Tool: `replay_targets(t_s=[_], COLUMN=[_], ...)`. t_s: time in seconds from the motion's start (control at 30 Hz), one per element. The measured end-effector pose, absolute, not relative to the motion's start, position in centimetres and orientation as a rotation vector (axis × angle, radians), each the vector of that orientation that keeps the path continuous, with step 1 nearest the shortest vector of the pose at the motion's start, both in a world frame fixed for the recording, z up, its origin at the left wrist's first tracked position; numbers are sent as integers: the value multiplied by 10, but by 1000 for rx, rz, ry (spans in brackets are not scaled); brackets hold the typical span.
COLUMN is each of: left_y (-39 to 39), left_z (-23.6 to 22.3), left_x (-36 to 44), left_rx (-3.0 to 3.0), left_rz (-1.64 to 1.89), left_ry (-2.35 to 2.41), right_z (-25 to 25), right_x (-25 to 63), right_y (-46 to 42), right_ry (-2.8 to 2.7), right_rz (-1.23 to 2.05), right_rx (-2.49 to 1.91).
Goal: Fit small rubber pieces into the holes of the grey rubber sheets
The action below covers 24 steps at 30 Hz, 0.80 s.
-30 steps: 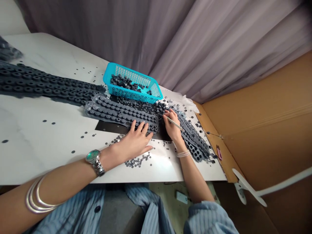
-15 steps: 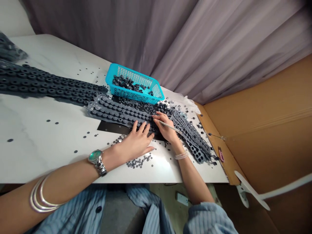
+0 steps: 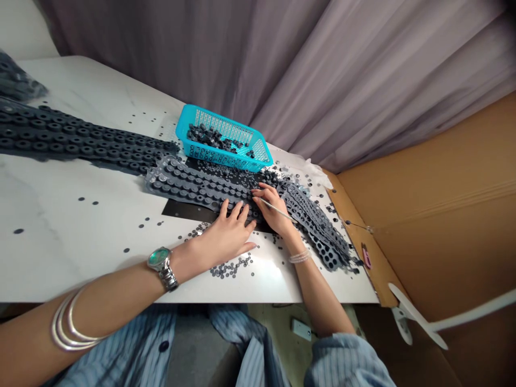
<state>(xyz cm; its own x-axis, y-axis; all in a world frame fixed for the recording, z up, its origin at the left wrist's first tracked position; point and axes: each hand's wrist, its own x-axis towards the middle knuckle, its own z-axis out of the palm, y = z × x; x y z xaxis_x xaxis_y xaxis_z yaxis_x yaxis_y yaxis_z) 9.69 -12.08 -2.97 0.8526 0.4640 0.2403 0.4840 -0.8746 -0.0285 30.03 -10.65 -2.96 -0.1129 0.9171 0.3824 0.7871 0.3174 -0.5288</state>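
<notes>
A dark grey rubber sheet [image 3: 189, 183] with rows of raised round parts lies across a black mat [image 3: 181, 209]. My left hand [image 3: 228, 234] rests palm down with fingers spread, its fingertips on the sheet's near edge. In my right hand [image 3: 274, 212] is a thin light-coloured stick, like a pen [image 3: 276, 208], pinched between thumb and fingers. Its working tip is hidden at the fingers, over the right part of the sheet. Beyond the sheet stands a turquoise plastic basket [image 3: 226, 159] holding small dark rubber pieces [image 3: 209, 136].
More ring-patterned sheets [image 3: 68, 137] stretch to the left. Perforated sheets [image 3: 318, 226] are heaped at the right. Small dark discs [image 3: 229, 269] are scattered over the white table [image 3: 100, 263]. Pink-handled cutters [image 3: 366, 256] lie on cardboard [image 3: 374, 269] at the right. A grey curtain hangs behind.
Both hands keep almost the same place. The back end of the stick has tilted slightly, and the whole view has shifted a few pixels.
</notes>
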Motion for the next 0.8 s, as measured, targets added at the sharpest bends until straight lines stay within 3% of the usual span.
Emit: replay_targets(t_s=[0.57,0.8], left_y=[-121,-121], left_z=[-26,-27], left_x=[96,96], left_rx=[-2991,-2991], left_rz=[-337,-328], left_ry=[-769,-761], right_z=[-35,-32], right_x=[299,327], right_y=[-99,-97], right_ry=[-1976,-1630], right_rz=[104,-122], right_rx=[-1518,-1663])
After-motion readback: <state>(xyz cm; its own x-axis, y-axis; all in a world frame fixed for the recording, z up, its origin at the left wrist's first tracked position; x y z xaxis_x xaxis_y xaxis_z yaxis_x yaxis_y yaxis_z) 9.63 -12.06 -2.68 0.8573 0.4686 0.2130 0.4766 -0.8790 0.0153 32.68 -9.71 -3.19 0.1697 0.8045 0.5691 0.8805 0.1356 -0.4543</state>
